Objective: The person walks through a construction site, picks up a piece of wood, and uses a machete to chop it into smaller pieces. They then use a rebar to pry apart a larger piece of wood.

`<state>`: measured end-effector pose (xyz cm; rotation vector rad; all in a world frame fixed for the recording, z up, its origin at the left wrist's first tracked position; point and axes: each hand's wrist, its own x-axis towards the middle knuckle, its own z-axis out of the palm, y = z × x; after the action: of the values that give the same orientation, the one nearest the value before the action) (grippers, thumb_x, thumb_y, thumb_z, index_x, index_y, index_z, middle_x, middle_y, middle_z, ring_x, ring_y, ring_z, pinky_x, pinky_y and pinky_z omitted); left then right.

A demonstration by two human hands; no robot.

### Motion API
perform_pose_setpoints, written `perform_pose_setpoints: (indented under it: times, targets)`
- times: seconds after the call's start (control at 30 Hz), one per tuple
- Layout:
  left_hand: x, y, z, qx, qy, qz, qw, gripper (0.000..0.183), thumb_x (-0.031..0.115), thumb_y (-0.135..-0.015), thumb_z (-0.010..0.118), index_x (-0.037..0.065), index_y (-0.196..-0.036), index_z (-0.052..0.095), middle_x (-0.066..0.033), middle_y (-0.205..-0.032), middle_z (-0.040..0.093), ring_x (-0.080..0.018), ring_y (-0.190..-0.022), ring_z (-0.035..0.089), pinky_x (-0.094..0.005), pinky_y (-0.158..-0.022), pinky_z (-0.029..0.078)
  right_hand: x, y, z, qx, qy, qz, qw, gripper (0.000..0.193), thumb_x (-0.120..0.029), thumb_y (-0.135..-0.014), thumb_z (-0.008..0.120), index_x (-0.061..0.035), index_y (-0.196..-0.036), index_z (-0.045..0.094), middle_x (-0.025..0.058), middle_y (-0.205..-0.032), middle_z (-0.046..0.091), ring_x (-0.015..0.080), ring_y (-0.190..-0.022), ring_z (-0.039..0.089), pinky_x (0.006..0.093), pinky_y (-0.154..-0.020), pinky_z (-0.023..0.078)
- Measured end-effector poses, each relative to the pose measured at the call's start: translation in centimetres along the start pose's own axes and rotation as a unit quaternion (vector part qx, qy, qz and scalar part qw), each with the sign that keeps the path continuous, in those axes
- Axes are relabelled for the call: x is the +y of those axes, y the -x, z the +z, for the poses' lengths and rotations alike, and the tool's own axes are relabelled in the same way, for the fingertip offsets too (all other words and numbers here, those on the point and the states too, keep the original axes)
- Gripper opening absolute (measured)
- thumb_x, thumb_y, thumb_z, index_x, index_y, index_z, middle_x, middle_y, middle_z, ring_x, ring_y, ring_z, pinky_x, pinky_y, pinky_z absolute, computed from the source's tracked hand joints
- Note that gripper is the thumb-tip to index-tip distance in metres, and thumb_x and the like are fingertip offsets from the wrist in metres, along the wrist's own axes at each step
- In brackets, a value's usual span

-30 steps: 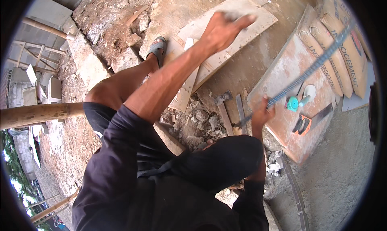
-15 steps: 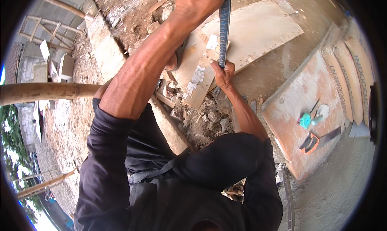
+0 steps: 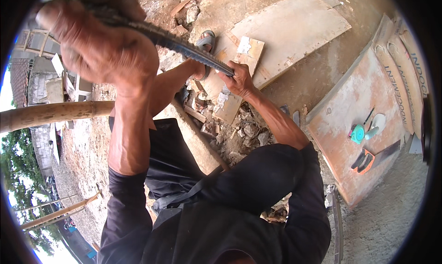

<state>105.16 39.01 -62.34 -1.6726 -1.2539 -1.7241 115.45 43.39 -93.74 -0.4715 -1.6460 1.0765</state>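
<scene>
A dark ribbed steel rebar [image 3: 189, 53] slants from the upper left down toward the middle of the picture. Its upper part is in my left hand [image 3: 110, 56], raised close to the camera with the fingers wrapped round it, slightly blurred. Lower down, my right hand [image 3: 239, 81] is closed round the same bar. Beneath the right hand lies a narrow wooden board [image 3: 226, 108] with pale crusted patches, beside broken rubble [image 3: 248, 135]. The bar's lower end is hidden at the right hand.
A large plywood sheet [image 3: 294, 33] lies ahead. At right, a stained board [image 3: 340, 172] carries a teal tape measure [image 3: 357, 133] and an orange-handled saw [image 3: 364, 161]; cement bags [image 3: 391, 79] stand behind. A bamboo pole [image 3: 60, 115] juts in from the left. My sandalled foot [image 3: 206, 42] is near the boards.
The rebar has swung from nearly upright to slanting left. My left hand has moved left and nearer the camera; my right hand has shifted slightly left, still gripping.
</scene>
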Motion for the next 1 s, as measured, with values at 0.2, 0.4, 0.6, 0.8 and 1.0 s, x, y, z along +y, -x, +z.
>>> perform_pose_setpoints:
  times: [0.2,0.4,0.6,0.8,1.0]
  targets:
    - [-1.0,0.0,-1.5,-0.023,0.029,-0.007,0.999,0.05,0.05,-0.109,0.024,0.007,-0.095,0.047,-0.0102,-0.057,0.058,-0.0173,-0.049,0.051,-0.0277,-0.052,0.045,-0.4,0.3,-0.3,-0.02,0.029,0.038,0.999,0.03,-0.019,-0.089,0.074,-0.0026,-0.076,0.052,0.0152,-0.062,0.057,0.027,-0.055,0.059,0.0398,-0.052,0.045]
    - [2.0,0.1,2.2,0.044,0.049,-0.047,0.997,0.051,0.051,-0.105,0.046,0.011,-0.075,0.054,-0.0023,-0.054,0.05,-0.0114,-0.043,0.042,-0.0271,-0.043,0.032,-0.6,1.3,-0.1,-0.001,0.028,0.08,0.996,0.031,-0.019,-0.091,0.072,-0.0017,-0.075,0.052,0.0137,-0.06,0.054,0.0233,-0.052,0.054,0.0392,-0.052,0.044]
    - [3.4,-0.7,3.3,0.018,0.155,-0.055,0.986,0.054,0.05,-0.107,0.05,0.014,-0.067,0.056,0.0034,-0.05,0.044,-0.0062,-0.043,0.039,-0.0254,-0.04,0.027,-0.3,1.3,0.4,0.011,0.025,0.087,0.996,0.033,-0.022,-0.094,0.07,-0.0019,-0.074,0.052,0.0087,-0.054,0.047,0.0144,-0.049,0.046,0.0362,-0.048,0.039]
    - [-1.5,-1.6,7.6,-0.058,0.234,-0.104,0.965,0.05,0.045,-0.107,0.053,0.013,-0.069,0.053,0.0081,-0.056,0.042,-0.0023,-0.049,0.037,-0.0234,-0.043,0.026,-1.3,0.2,0.4,0.046,-0.047,0.172,0.983,0.029,-0.024,-0.095,0.069,-0.0035,-0.076,0.058,-0.0025,-0.056,0.044,0.0083,-0.052,0.04,0.0323,-0.048,0.034]
    - [2.3,-1.1,7.4,-0.011,0.14,-0.051,0.989,0.046,0.038,-0.108,0.055,0.009,-0.073,0.056,0.0077,-0.058,0.038,-0.004,-0.053,0.035,-0.0278,-0.047,0.025,-0.5,0.7,-0.3,0.032,-0.12,0.192,0.974,0.037,-0.03,-0.091,0.073,-0.0124,-0.067,0.052,-0.0079,-0.056,0.04,0.006,-0.051,0.036,0.0281,-0.048,0.03]
